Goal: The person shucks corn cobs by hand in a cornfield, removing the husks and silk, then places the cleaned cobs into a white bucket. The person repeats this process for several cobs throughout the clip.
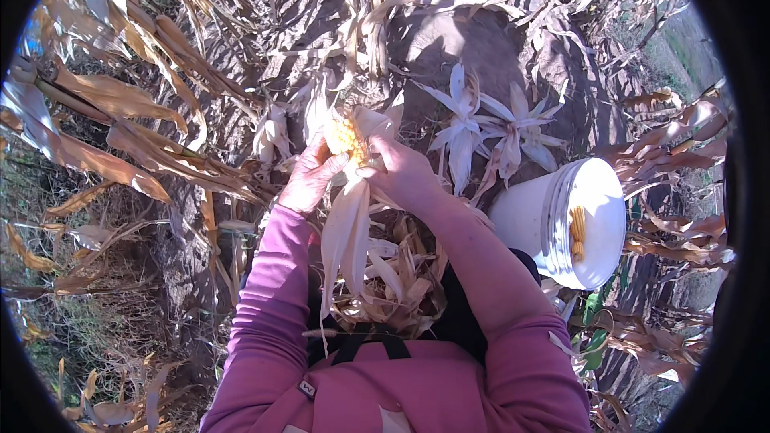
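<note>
Fingers of your left hand point(311, 172) and right hand point(399, 175) grasp the yellow corn ear point(346, 138) between them, apparently to steady it from both sides | pale husk point(346, 228) hangs loose below | white bucket point(520, 212) holding bare cobs point(577, 224) sits right, likely for easy reach

And here, on the front of the pink top point(377, 385), sits a small dark tag point(305, 389), and it carries a pale, angular, letter-like mark, too small to read with certainty. Down at the lower edge of the view, a pale, pointed shape point(393, 420) shows against the pink, and whether it is print, I cannot tell. No words can be read.
</note>
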`<action>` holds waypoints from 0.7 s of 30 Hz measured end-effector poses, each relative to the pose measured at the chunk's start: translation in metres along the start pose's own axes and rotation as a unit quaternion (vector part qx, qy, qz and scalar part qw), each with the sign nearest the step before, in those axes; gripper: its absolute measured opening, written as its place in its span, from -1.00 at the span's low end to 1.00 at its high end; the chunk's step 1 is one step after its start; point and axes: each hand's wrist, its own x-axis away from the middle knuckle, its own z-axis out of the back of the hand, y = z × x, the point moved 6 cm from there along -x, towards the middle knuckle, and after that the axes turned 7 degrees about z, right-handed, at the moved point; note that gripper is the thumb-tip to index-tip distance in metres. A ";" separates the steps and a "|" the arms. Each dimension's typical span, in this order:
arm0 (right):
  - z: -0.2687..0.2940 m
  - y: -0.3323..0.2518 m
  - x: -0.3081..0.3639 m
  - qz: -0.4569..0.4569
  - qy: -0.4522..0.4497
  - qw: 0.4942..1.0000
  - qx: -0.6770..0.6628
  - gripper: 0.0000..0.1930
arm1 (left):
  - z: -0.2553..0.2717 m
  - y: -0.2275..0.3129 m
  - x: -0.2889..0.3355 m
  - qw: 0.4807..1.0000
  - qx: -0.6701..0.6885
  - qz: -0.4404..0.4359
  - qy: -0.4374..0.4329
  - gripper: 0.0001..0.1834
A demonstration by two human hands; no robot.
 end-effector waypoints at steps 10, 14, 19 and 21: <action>-0.018 0.006 0.006 0.012 -0.047 0.984 0.170 -0.64 | -0.006 -0.005 -0.004 1.000 -0.013 -0.006 -0.002 -0.39; -0.017 0.001 0.002 -0.001 -0.047 0.990 0.131 -0.70 | -0.010 -0.005 -0.004 0.999 0.007 -0.028 0.014 -0.37; -0.001 0.000 -0.004 -0.036 -0.048 0.998 0.033 -0.70 | -0.003 -0.010 -0.006 0.998 -0.041 -0.024 0.030 -0.41; 0.009 0.003 -0.005 -0.059 0.002 0.998 0.008 -0.68 | -0.001 -0.009 -0.008 0.994 -0.094 -0.031 0.050 -0.40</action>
